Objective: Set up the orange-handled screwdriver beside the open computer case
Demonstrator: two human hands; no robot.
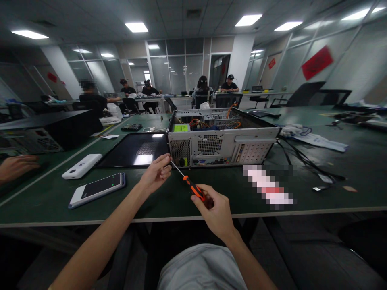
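Over green table, below ceiling lights, right hand is gripping screwdriver, left hand pressing fingertips together at its tip.

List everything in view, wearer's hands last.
computer case: 1, grey, table centre
panel: 1, black, left of case
screwdriver: 1, orange and black, front centre
gadgets: 2, white, front left
second case: 1, black, far left
cables: several, black, right
blurred item: 1, pink, front right
cloth: 1, whitish, right
table: 1, green, foreground
chairs: several, black, background
people: 5, mostly dark clothes, background
signs: several, red, walls
co-worker's hand: 1, left edge
left hand: 1, at screwdriver tip
right hand: 1, on screwdriver handle
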